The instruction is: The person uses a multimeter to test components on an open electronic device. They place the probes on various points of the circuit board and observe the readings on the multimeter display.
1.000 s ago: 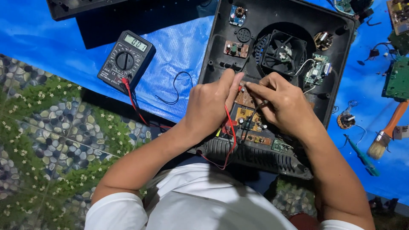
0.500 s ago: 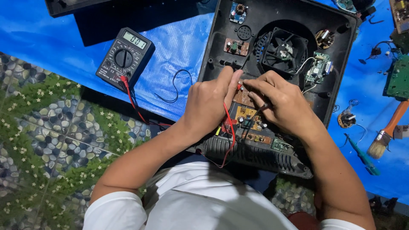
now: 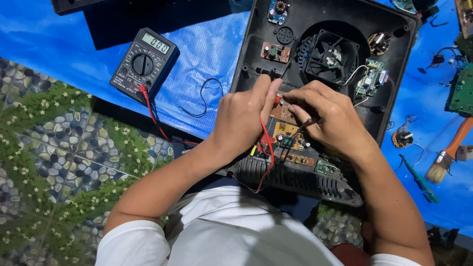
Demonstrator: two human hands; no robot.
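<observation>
An opened black appliance housing (image 3: 389, 106) lies on a blue tarp, with a fan (image 3: 331, 55) and small circuit boards inside. My left hand (image 3: 244, 118) pinches a red test probe (image 3: 277, 100) whose red lead (image 3: 268, 157) loops down over the housing's front edge. My right hand (image 3: 327, 116) grips a black test probe (image 3: 305, 123). Both probe tips meet over a brown circuit board (image 3: 286, 133) near the housing's front. A black multimeter (image 3: 144, 64) rests at the left, its leads running toward my hands.
A paintbrush (image 3: 448, 152) with an orange handle and a green tool (image 3: 419, 178) lie at the right on the blue tarp (image 3: 207, 49). A green circuit board (image 3: 460, 91) sits at the far right. A pebble-pattern mat (image 3: 54, 148) covers the left.
Both hands stay on the board; the view has shifted only slightly. The probes hold nearly the same place.
</observation>
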